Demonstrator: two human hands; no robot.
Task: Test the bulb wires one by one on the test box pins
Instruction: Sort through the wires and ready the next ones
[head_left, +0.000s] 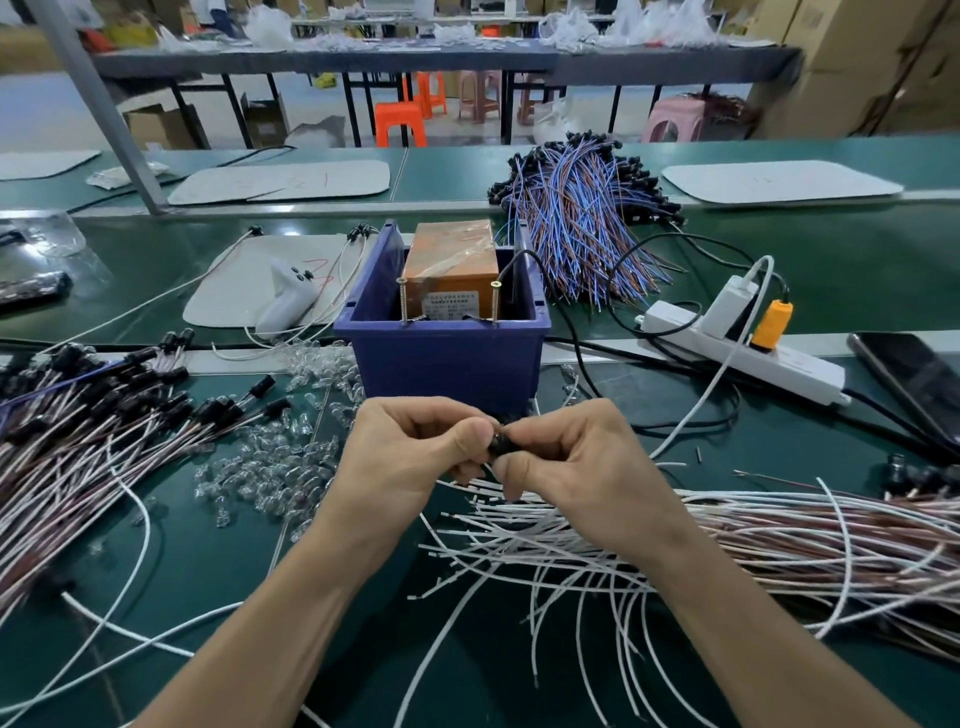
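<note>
The green surface (779, 270) spreads under both hands. A sheaf of bulb wires (779, 530), white and brown, fans out beneath and to the right of the right hand (566, 462). Just beyond the fingertips stands the blue test box (441, 358). The left hand (415, 452) and the right hand together pinch a small black socket (496, 441) between thumbs and fingers. It is held below and short of the box's two upright pins (402, 301).

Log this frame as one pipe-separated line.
left hand: pinches black bulb holder | right hand: pinches same holder | test box pins: untouched | location: in front of blue bin
</note>
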